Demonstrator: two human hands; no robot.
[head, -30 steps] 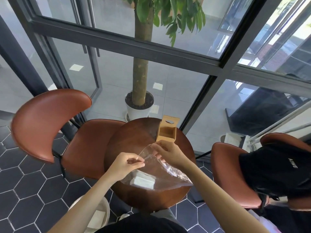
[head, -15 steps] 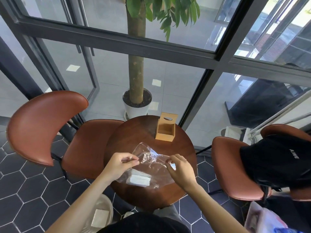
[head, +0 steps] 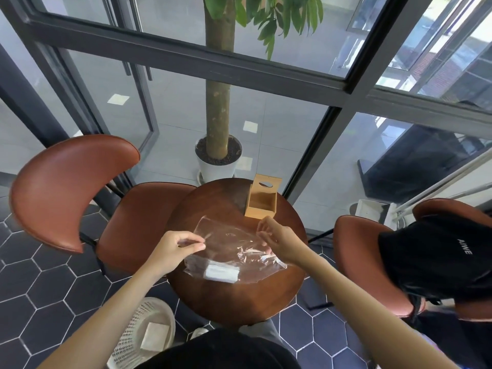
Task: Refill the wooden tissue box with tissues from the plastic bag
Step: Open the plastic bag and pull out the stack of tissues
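Observation:
A clear plastic bag (head: 229,246) lies on the round dark wooden table (head: 234,299), with a white stack of tissues (head: 221,273) inside near its front end. My left hand (head: 175,246) pinches the bag's left edge. My right hand (head: 277,241) grips the bag's right side, fingers curled over the film. The wooden tissue box (head: 262,200) stands open and looks empty at the table's far edge, just beyond my right hand.
Brown leather chairs stand left (head: 74,187) and right (head: 367,262), the right one draped with black clothing (head: 436,257). A white basket (head: 143,334) sits on the floor at lower left. A potted tree (head: 218,155) stands behind the glass wall.
The bag was lowered from a lifted, tilted pose and now lies flatter on the table. My right hand dropped, then shifted back toward the box side. My view tilted slightly.

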